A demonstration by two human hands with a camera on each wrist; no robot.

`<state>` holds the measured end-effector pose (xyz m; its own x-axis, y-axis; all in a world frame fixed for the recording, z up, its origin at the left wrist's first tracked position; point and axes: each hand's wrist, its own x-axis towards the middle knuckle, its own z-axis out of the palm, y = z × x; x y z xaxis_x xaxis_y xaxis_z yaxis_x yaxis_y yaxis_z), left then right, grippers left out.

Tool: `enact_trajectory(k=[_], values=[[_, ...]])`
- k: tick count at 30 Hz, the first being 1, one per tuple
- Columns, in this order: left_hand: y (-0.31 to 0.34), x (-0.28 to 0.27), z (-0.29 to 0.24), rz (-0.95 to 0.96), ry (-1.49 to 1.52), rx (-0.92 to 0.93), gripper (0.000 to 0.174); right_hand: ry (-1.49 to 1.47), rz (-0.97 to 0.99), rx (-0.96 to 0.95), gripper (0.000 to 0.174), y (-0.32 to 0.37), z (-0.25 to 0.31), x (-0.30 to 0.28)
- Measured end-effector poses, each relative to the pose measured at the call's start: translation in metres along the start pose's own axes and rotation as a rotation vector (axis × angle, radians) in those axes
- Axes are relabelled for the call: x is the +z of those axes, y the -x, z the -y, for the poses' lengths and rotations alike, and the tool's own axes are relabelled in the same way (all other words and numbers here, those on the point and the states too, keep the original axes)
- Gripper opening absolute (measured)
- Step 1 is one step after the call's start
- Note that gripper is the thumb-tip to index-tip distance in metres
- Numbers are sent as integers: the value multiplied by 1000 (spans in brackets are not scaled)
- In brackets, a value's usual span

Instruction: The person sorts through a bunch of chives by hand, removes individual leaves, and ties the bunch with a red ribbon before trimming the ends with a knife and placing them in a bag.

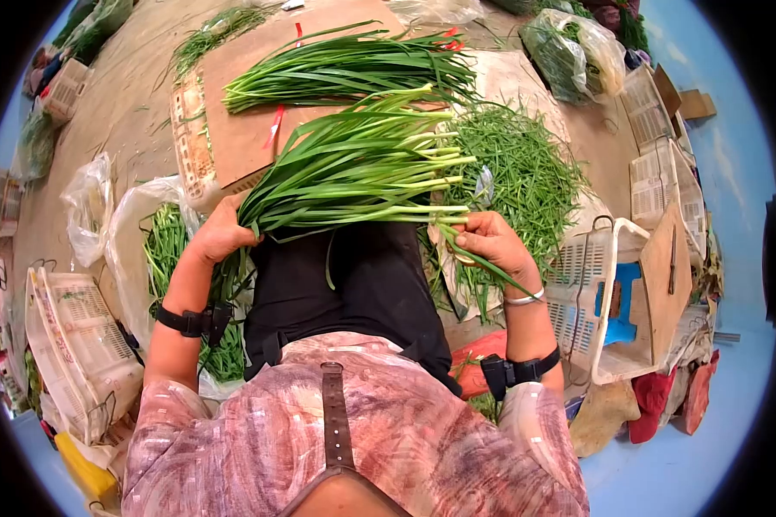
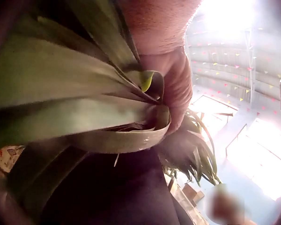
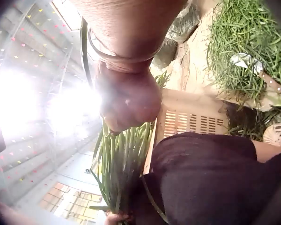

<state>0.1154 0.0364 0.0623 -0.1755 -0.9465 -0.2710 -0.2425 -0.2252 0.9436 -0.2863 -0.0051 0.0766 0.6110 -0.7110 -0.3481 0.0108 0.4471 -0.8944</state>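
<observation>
A loose bunch of garlic greens (image 1: 353, 177), with long flat leaves and pale stems, lies over the lap and the near edge of a brown board (image 1: 237, 151). Its leaf end is gripped by my left hand (image 1: 222, 231); in the left wrist view, broad leaves (image 2: 70, 89) bend round beside that hand. At the stem end, my right hand (image 1: 496, 241) pinches a stalk, and a long leaf (image 1: 500, 274) trails from it across the wrist. The right wrist view shows the pale stems (image 3: 126, 145) below that hand. Farther back on the board rests a second bunch (image 1: 345, 73).
Right of the board spreads a heap of green trimmings (image 1: 535, 172), with a wooden-handled knife (image 3: 270, 83) lying on it. The board sits on a plastic crate (image 1: 191, 133). Red ties (image 1: 275, 127) lie on the board. White crates (image 1: 86, 345) stand left, others (image 1: 578, 302) right.
</observation>
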Motion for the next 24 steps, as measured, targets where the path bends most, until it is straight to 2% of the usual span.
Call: enact_trajectory(k=[2, 4, 5, 8, 10, 11, 13, 14, 16, 17, 18, 19, 20, 22, 23, 24], values=[[1, 0, -4, 7, -24, -9, 49, 45, 6, 11, 18, 10, -2, -8], [2, -3, -4, 31, 42, -49, 51, 37, -49, -100, 16, 23, -1, -22], [3, -3, -6, 24, -25, -35, 54, 60, -86, -147, 14, 33, 5, -29], [3, -9, 0, 27, -73, -14, 54, -160, -219, -246, 12, 53, 1, -67], [3, -9, -1, 32, -55, -34, 56, -101, -453, -157, 18, 54, -4, -104], [3, -9, -3, 39, -39, -56, 57, -99, -451, -161, 18, 52, -13, -113], [4, -7, -11, 35, -79, -49, 59, 1612, -935, 346, 27, 40, -12, -111], [5, -6, -15, 41, -118, -53, 60, 1614, -935, 337, 27, 35, -11, -110], [6, -2, -22, 35, -148, -8, 62, 1270, -876, -235, 36, 21, 7, -87], [8, 0, -23, 23, -184, 15, 62, 1140, -819, -281, 40, 13, 21, -68], [10, 3, -23, 15, -221, 37, 62, 1132, -781, -351, 39, 7, 35, -47], [12, 6, -23, -12, -328, 173, 62, 1124, -743, -424, 39, 1, 49, -28], [13, 9, -26, -17, -329, 169, 62, 1121, -737, -427, 39, -5, 59, -14], [18, 15, -30, -97, -729, 332, 64, 1047, -545, -582, 37, -16, 76, 8], [22, 19, -29, -183, -871, 487, 64, 1048, -530, -582, 37, -20, 82, 13], [27, 20, -33, -193, -867, 474, 64, 1090, -487, -622, 37, -26, 86, 17]])
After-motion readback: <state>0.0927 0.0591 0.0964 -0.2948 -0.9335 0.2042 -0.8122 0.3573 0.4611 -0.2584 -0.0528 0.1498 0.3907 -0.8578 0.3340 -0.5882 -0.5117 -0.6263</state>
